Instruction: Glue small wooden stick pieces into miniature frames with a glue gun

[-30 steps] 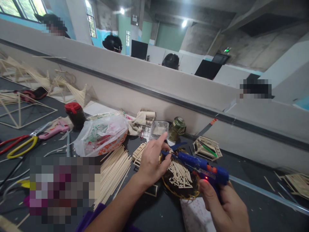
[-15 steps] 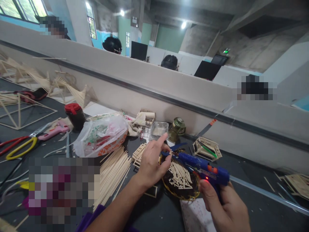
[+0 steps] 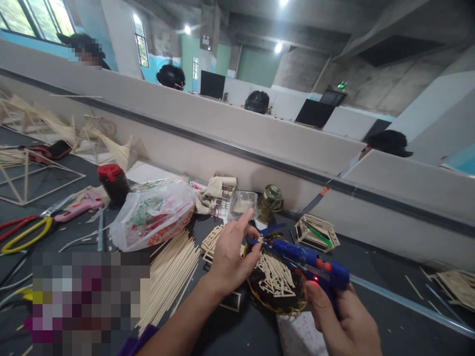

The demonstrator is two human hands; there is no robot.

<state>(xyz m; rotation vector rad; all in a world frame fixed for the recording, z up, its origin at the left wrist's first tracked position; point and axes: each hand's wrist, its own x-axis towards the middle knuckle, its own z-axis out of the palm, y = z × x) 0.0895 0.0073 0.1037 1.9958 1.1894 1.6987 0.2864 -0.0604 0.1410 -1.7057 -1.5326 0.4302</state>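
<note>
My right hand [image 3: 343, 316] is wrapped round the handle of a blue hot glue gun [image 3: 311, 259], which has a lit red light and points left. Its nozzle meets the fingertips of my left hand [image 3: 234, 257]. There, thumb and a finger pinch a small piece of wooden stick [image 3: 261, 240], mostly covered by the fingers, while the index finger stretches out. Below the gun is a round dark basket [image 3: 272, 306] with a yellowish woven rim, holding many short cut wooden sticks [image 3: 278, 277]. Blue-handled pliers [image 3: 274, 229] lie partly hidden behind the glue gun.
Long wooden sticks [image 3: 172, 277] lie left of my forearm. Behind are a plastic bag [image 3: 156, 212], a red-lidded jar [image 3: 112, 183], a clear plastic box [image 3: 243, 203] and a green jar [image 3: 270, 202]. Scissors [image 3: 44, 225] lie far left. A small stick frame [image 3: 315, 232] stands right, before a partition [image 3: 222, 128].
The camera view has tilted slightly, so the scene sits a little lower and further left. Both hands keep almost the same pose, with the nozzle still at the left fingertips.
</note>
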